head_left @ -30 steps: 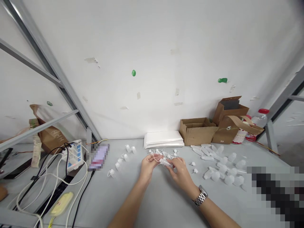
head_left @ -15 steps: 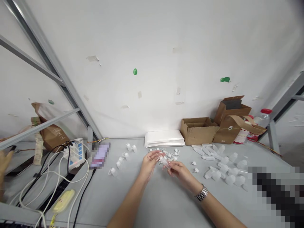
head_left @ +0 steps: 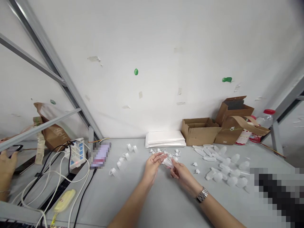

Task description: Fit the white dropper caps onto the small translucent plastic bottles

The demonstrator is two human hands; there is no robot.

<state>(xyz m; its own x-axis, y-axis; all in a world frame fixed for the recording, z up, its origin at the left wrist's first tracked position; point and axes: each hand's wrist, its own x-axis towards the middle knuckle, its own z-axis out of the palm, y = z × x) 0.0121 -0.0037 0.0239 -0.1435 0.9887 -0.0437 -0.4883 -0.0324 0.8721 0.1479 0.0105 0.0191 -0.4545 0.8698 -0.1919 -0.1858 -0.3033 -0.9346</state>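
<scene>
A small translucent plastic bottle (head_left: pixel 169 163) is held between my two hands, tilted, above the grey table. My right hand (head_left: pixel 182 176) is closed, pinching the bottle's body from the right. At the bottle's top end, my left hand (head_left: pixel 152 166) has its fingers drawn together around the white cap, which they largely hide. Just behind my hands lies a pile of white caps (head_left: pixel 176 153) with loop straps. Two loose caps (head_left: pixel 197 171) lie to the right of my right hand. On the left, several capped bottles (head_left: pixel 120 163) stand in a loose row.
Uncapped bottles (head_left: pixel 231 181) are scattered at the right. A stack of white envelopes (head_left: pixel 165 139), an open cardboard box (head_left: pixel 201 133) and a brown paper bag (head_left: pixel 228 131) line the wall. A phone (head_left: pixel 101 155), cables and a power strip (head_left: pixel 77 154) lie left, near another person's hand (head_left: pixel 7 171).
My left fingers have closed in over the bottle's cap end, and the bottle is tilted flatter. At far left, the other person's hand has come further into view with a phone.
</scene>
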